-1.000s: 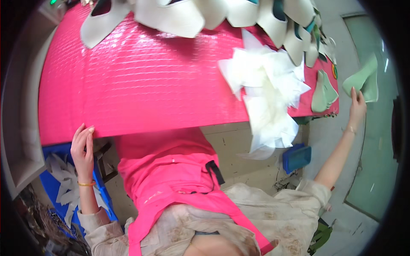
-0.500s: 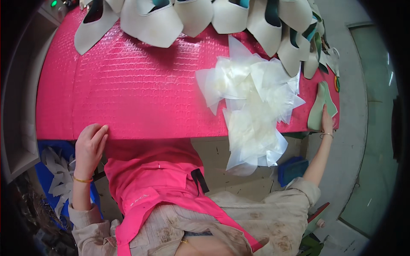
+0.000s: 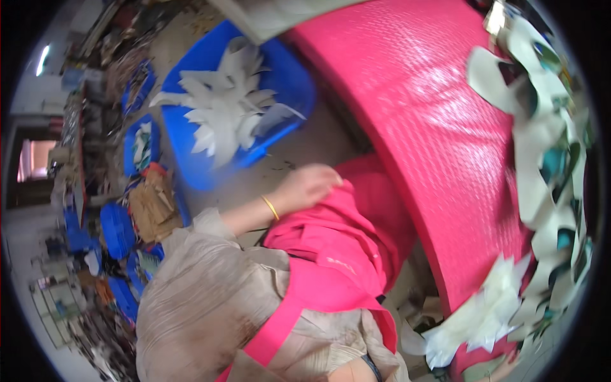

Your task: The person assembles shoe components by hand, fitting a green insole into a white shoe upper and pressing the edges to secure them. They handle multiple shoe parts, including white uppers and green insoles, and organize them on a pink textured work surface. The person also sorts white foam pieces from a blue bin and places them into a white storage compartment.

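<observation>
My left hand (image 3: 310,185), smeared by motion, is over the lap of my pink apron (image 3: 331,267), beside the near edge of the pink-covered table (image 3: 407,95). Whether its fingers are closed cannot be made out, and nothing shows in it. Only a little of my right hand (image 3: 507,369) shows, at the lower right rim, with its fingers at a pale green insole-shaped piece (image 3: 482,372) on the table. Next to that piece lies a heap of thin, translucent whitish sheets (image 3: 478,312), partly over the table's edge.
White shoe uppers (image 3: 534,127) line the table's far side. On the floor to my left stands a blue bin (image 3: 181,143) holding pale cut strips (image 3: 226,102). Farther left are more blue bins (image 3: 118,229) and a brown carton (image 3: 153,207).
My view has swung left, bringing the blue bin into full sight. My left hand has moved from the table's edge to over my lap. My right hand stays by the green piece.
</observation>
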### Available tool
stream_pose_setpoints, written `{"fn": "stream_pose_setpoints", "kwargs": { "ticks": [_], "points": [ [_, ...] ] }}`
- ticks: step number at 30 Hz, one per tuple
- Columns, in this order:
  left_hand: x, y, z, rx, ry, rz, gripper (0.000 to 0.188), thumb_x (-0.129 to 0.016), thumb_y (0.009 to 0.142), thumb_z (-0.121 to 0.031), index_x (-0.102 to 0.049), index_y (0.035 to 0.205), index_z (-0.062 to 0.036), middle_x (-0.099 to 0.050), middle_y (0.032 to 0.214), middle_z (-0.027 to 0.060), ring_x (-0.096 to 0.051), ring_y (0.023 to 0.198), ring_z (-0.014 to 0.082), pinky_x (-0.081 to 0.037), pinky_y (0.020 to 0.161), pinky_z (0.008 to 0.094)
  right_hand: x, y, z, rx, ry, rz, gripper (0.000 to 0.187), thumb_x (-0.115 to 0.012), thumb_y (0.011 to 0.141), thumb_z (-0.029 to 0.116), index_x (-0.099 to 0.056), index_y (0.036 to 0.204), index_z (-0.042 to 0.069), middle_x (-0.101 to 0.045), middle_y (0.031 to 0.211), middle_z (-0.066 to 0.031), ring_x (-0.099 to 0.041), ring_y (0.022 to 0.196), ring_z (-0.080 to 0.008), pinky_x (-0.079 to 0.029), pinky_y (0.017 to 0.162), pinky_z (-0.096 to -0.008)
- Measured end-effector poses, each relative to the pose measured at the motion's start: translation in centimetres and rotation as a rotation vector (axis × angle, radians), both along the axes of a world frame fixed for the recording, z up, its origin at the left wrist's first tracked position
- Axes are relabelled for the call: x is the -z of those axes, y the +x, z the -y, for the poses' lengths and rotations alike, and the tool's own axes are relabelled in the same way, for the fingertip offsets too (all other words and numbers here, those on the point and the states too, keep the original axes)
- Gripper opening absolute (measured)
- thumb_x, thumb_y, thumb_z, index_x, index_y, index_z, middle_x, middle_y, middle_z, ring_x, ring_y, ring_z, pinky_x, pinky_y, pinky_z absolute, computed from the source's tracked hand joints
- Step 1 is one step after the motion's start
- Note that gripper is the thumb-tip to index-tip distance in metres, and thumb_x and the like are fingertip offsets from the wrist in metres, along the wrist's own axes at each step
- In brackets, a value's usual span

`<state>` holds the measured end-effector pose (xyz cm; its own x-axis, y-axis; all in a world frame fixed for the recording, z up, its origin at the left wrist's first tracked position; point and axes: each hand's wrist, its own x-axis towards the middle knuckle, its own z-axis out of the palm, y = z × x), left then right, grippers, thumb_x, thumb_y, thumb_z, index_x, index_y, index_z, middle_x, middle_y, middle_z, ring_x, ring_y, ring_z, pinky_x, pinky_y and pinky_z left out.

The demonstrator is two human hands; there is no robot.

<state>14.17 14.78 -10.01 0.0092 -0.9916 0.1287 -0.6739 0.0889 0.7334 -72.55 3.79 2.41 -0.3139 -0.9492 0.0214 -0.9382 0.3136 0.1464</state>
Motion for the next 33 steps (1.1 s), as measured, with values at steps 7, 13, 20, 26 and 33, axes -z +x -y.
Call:
{"fn": "stream_pose_setpoints", "kwargs": {
  "ticks": [7, 13, 20, 26, 33],
  "points": [
    [10.2, 23.8, -6.7, -0.894, 0.461, 0.308, 0.063, -0.068, 0.067, -0.015, -0.045, 0.125, -0.0073, -0.039, 0.13, 0.016, -0.04, 0.119, 0.0338, -0.035, 0.098, 0.0344, -4.7, 30.4, 12.3, -0.605, 0.004, 0.466, 0.034, -0.051, 0.088, 0.018, -0.052, 0.121, 0.007, -0.056, 0.111, -0.0106, -0.057, 0.087, -0.0222, -0.044, 0.078, -0.0327],
    [11.3, 20.9, -0.5, -0.522, 0.221, 0.429, 0.064, -0.068, 0.068, -0.016, -0.043, 0.127, -0.0151, -0.036, 0.133, 0.0133, -0.04, 0.118, 0.0362, -0.036, 0.097, 0.0359, -8.6, 53.0, 10.3, -0.784, 0.33, 0.377, 0.037, -0.048, 0.081, -0.008, -0.052, 0.116, 0.002, -0.057, 0.103, -0.0113, -0.056, 0.089, -0.0212, -0.044, 0.076, -0.0286],
    [0.9, 19.5, 0.5, -0.641, -0.245, 0.098, 0.015, -0.063, 0.072, -0.002, -0.064, 0.086, -0.0066, -0.064, 0.083, 0.0077, -0.063, 0.075, 0.0239, -0.049, 0.067, 0.0323, -5.5, 72.9, 5.7, -1.062, 0.773, 0.745, 0.03, -0.057, 0.08, 0.013, -0.057, 0.107, 0.0, -0.061, 0.092, -0.0157, -0.06, 0.082, -0.0283, -0.045, 0.075, -0.0345],
    [-10.0, 12.5, 2.0, 0.058, -0.731, 0.037, 0.015, -0.065, 0.068, -0.004, -0.06, 0.082, -0.0034, -0.063, 0.092, 0.0104, -0.061, 0.087, 0.0271, -0.051, 0.071, 0.0358, 1.9, 81.4, 7.6, -0.495, 1.259, 1.475, 0.056, -0.023, 0.096, 0.042, -0.061, 0.104, 0.001, -0.063, 0.083, -0.0074, -0.058, 0.072, -0.0139, -0.046, 0.069, -0.0258],
    [-7.8, 9.2, 11.9, -0.192, -0.751, 0.134, 0.015, -0.061, 0.07, -0.001, -0.062, 0.085, -0.0034, -0.059, 0.106, 0.0095, -0.055, 0.102, 0.0291, -0.046, 0.087, 0.0367, -0.5, 86.4, 20.0, -0.718, 0.834, 1.632, 0.027, -0.061, 0.083, 0.019, -0.061, 0.102, 0.0, -0.062, 0.086, -0.004, -0.057, 0.068, -0.0083, -0.046, 0.058, -0.0207]
  ]
}}
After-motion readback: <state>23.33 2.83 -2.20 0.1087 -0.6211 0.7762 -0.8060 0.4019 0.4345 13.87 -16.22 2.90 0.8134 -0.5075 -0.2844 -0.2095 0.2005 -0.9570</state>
